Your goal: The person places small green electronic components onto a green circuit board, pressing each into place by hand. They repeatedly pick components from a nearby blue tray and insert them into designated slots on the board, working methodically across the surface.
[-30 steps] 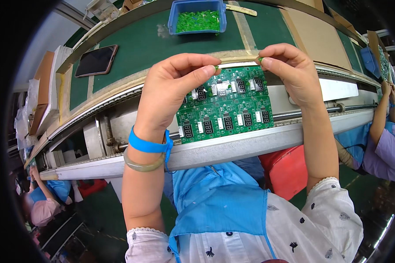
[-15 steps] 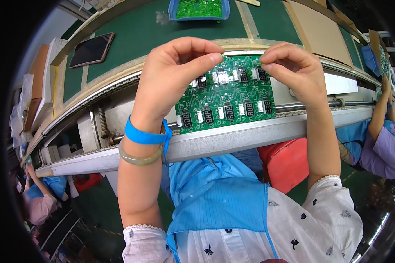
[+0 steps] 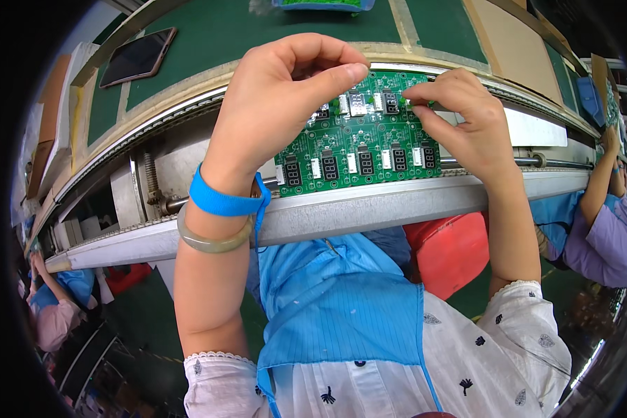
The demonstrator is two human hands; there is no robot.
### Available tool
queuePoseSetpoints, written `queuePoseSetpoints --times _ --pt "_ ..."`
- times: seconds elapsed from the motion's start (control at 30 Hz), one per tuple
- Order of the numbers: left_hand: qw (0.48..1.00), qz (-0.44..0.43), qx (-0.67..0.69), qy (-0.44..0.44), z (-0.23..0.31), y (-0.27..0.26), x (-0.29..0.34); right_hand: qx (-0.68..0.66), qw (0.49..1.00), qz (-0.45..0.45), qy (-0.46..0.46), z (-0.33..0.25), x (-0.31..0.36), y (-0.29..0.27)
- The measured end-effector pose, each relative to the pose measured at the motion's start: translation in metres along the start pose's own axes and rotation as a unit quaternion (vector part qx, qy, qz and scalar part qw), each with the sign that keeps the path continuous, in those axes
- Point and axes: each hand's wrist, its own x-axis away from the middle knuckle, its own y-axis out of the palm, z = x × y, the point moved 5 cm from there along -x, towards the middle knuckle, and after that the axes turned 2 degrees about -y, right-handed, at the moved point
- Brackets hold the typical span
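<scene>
The green circuit board point(image 3: 359, 150) lies flat across the metal conveyor rail point(image 3: 369, 209), steadying it, while the left hand point(image 3: 279, 104) pinches fingertips above its far edge, holding something I cannot make out, and the right hand point(image 3: 467, 122) presses 1 small component down.

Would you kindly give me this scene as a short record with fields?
Left hand: over the circuit board's upper left, fingertips pinched together
Right hand: fingertips on the board's top right edge
Circuit board: green, lying on the metal rail
Left wrist: blue strap, pale bangle
Behind: dark tablet on green table
</scene>
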Motion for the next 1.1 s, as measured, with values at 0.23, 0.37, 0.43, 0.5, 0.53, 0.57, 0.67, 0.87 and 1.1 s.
queuePoseSetpoints --times 0.23,0.37,0.43,0.5,0.53,0.57,0.67,0.87,1.1 --pt "1.0 -0.014 -0.014 0.004 0.001 0.002 0.0 0.063 0.997 -0.031 -0.017 -0.004 -0.001 0.002" --pt "1.0 -0.008 -0.025 0.011 0.001 0.002 0.0 0.08 0.996 -0.041 -0.023 -0.007 -0.003 0.004" --pt "0.999 -0.009 -0.03 0.019 0.002 0.003 0.0 0.086 0.995 -0.05 -0.023 -0.007 -0.004 0.005" --pt "0.999 0.013 -0.008 0.044 0.0 0.003 0.0 0.096 0.993 -0.057 -0.024 -0.009 -0.006 0.005" --pt "0.998 0.023 0.004 0.056 -0.001 0.003 -0.001 0.104 0.993 -0.06 -0.023 -0.011 -0.006 0.005" --pt "0.998 0.021 0.001 0.055 0.0 0.004 -0.001 0.11 0.992 -0.062 -0.023 -0.012 -0.007 0.005" --pt "0.998 0.016 -0.005 0.054 0.002 0.004 -0.001 0.121 0.99 -0.057 -0.031 -0.014 -0.008 0.004" --pt "0.998 0.018 -0.001 0.055 0.003 0.005 -0.001 0.14 0.988 -0.059 -0.002 -0.01 -0.008 0.005" --pt "0.998 0.021 -0.008 0.059 0.003 0.004 -0.001 0.153 0.986 -0.062 0.015 -0.013 -0.009 0.005"
